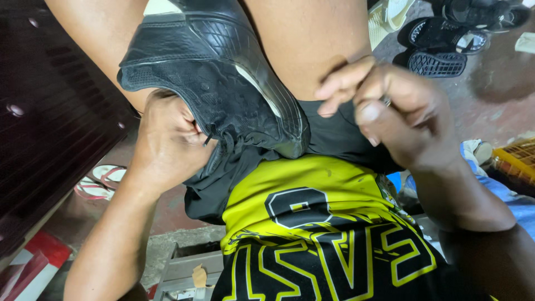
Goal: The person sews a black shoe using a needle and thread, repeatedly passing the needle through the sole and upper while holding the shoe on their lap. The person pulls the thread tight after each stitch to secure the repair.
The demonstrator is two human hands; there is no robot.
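A black leather shoe (212,67) rests across my lap, its toe pointing toward my stomach and its opening to the left. My left hand (167,142) is pushed into the shoe's opening and grips it from inside. My right hand (398,114) hovers just right of the toe, thumb and fingers pinched together on something too small to make out; a ring shows on one finger. I wear black shorts and a yellow and black jersey (317,223).
A dark wooden door or cabinet (44,111) stands at the left. Flip-flops (100,183) lie on the floor below it. Black sandals (446,42) sit at the upper right, a yellow crate (515,159) at the right edge.
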